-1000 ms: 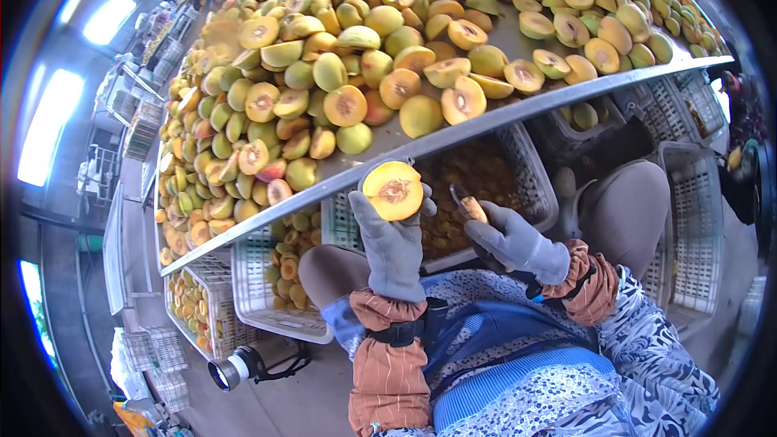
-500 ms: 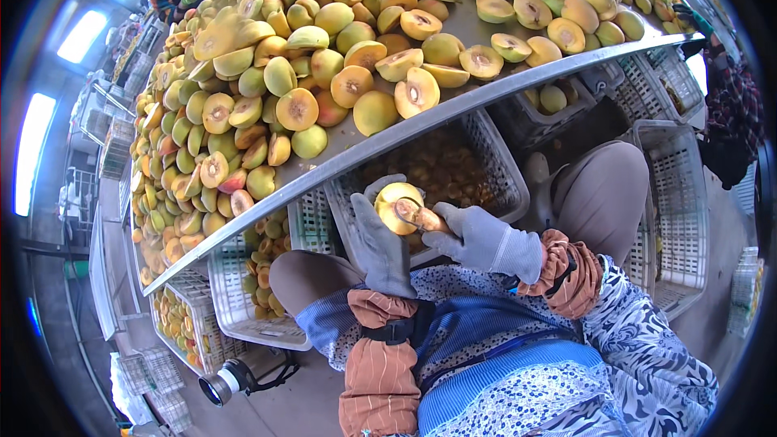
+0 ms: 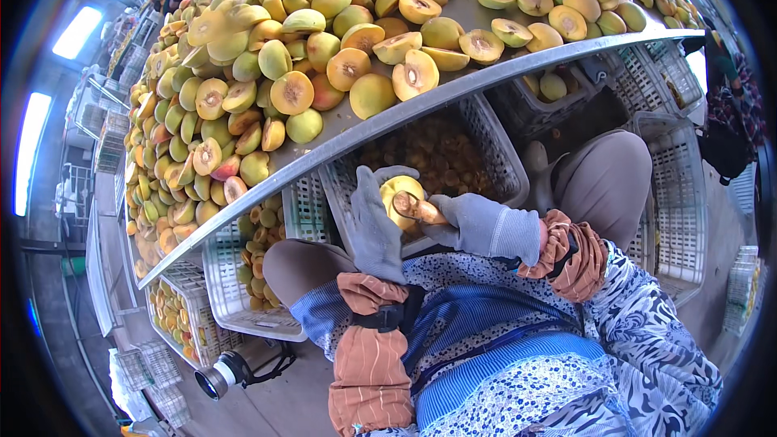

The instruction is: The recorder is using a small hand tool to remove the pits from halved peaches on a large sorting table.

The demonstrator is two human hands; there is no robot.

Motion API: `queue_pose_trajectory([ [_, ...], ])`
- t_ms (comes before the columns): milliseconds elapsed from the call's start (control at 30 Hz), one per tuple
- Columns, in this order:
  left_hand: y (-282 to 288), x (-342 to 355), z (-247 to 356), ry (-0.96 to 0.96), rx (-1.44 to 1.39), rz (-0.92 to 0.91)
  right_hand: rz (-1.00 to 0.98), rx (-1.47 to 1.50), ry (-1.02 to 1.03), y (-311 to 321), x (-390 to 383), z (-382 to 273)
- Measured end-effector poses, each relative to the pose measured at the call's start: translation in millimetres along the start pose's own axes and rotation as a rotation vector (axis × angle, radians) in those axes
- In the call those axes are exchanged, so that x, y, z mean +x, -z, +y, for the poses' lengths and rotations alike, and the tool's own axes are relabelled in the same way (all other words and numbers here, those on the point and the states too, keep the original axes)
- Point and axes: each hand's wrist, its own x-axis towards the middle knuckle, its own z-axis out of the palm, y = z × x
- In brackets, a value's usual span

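Observation:
My gray-gloved left hand (image 3: 374,231) is closed around a yellow peach half (image 3: 397,188), its thumb and fingers cupping the fruit. In my gloved right hand (image 3: 479,226) is a pitting knife (image 3: 422,210) with a wooden handle; its tip lies against the peach's cut face. A thin curved edge shows by the fruit, but most of the blade is hidden. Both hands are over a gray crate (image 3: 511,163) with brownish pieces in it, below the table's metal edge (image 3: 348,146).
A large heap of halved peaches (image 3: 291,93) covers the sloping table. Crates with peach halves (image 3: 257,275) stand under it at the left, another crate (image 3: 678,218) at the right. My knees flank the middle crate. A white cylindrical device (image 3: 222,374) hangs at lower left.
The peach half has turned in my left hand, and the knife now lies further across it. Both hands have moved slightly; the whole view has shifted a little.

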Motion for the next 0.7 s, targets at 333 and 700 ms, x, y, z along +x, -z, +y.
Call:
queue_pose_trajectory([
  [333,-26.9,-10.6,4.5,-0.285,-0.022,0.372,-0.165,0.666,-0.306,8.1,1.1,-28.1],
  [700,-36.6,-9.6,22.6,0.055,-0.443,0.343,-0.033,0.234,-0.041,-11.4,6.7,-1.5],
])
